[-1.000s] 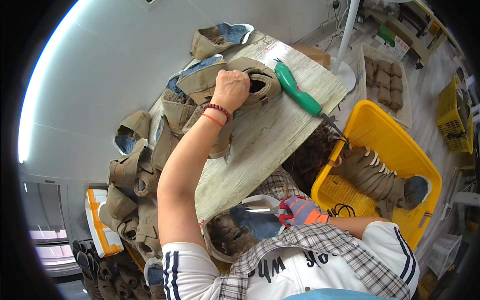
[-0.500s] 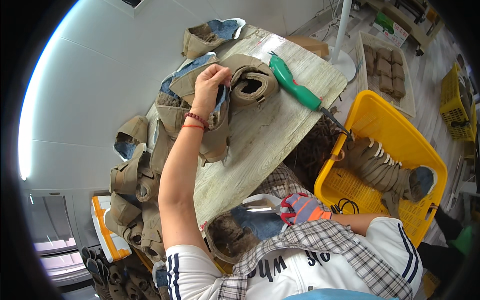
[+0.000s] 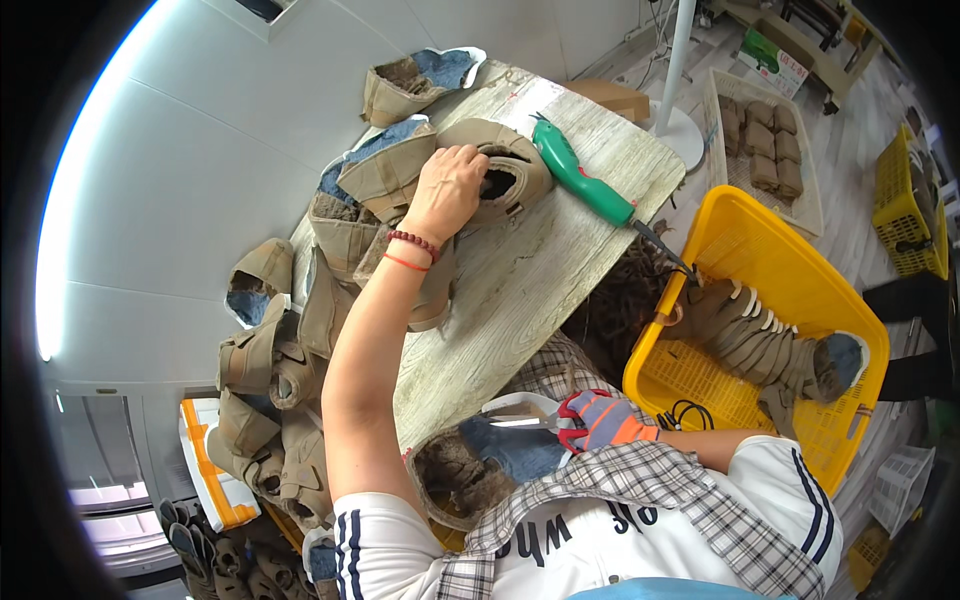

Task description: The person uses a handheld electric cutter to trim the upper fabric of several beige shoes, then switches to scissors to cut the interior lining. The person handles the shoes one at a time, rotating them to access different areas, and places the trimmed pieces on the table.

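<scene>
My left hand (image 3: 450, 188), bare with beads at the wrist, reaches over the table. Its fingers curl over the near edge of a khaki fleece-lined shoe upper (image 3: 527, 178); the fingertips are partly hidden. In a grey and orange glove, my right hand (image 3: 608, 420) is closed round red-handled scissors (image 3: 535, 422) whose blades point left. Under the blades, on my lap, lies another shoe upper (image 3: 455, 475) with brown fleece and blue lining. Further shoe uppers (image 3: 385, 175) stand close together left of my left hand.
A green electric cutter (image 3: 583, 175) lies on the wooden table (image 3: 480, 310), its cord running down right. Right of the table, a yellow basket (image 3: 800, 270) holds a row of uppers. A pale crate (image 3: 815, 190) stands beyond it. More uppers (image 3: 265, 355) pile up at left.
My left hand has moved slightly right and down, from a raised pinch onto the edge of the shoe upper. My right hand keeps the scissors in nearly the same place.
</scene>
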`<state>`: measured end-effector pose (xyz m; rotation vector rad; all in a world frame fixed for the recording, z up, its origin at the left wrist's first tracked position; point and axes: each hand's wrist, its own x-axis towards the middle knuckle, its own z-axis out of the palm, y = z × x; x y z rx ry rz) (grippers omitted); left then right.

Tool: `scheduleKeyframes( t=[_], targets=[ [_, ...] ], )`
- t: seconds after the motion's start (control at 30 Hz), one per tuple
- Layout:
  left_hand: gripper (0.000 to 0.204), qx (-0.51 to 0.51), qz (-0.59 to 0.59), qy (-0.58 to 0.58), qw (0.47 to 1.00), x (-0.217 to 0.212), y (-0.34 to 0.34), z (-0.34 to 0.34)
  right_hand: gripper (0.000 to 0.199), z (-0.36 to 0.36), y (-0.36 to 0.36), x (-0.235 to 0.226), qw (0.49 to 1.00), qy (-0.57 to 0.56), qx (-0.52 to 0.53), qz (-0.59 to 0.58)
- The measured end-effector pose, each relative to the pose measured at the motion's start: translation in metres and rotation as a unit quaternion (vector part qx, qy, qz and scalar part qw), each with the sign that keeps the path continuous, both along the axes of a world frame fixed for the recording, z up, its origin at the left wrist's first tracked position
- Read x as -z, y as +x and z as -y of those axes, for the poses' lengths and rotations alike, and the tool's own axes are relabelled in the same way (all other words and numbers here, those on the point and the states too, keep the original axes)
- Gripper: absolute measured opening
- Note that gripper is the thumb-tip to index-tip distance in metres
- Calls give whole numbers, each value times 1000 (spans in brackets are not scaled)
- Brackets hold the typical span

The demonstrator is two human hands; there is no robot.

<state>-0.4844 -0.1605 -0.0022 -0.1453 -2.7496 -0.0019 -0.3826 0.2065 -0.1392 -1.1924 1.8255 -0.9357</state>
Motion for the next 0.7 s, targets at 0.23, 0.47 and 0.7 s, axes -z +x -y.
scheduleKeyframes(
  t=[0.23, 0.47, 0.7],
  targets=[
    [7, 66, 51, 699, 710, -41, 17, 5, 49, -2, 2, 27, 997, 47, -31, 50],
    [11, -57, -17, 245, 968, -34, 23, -5, 53, 0, -2, 10, 998, 57, -31, -10],
    [16, -43, 24, -50, 997, -4, -3, -5, 37, 2, -1, -4, 998, 18, -1, -52]
  ],
)
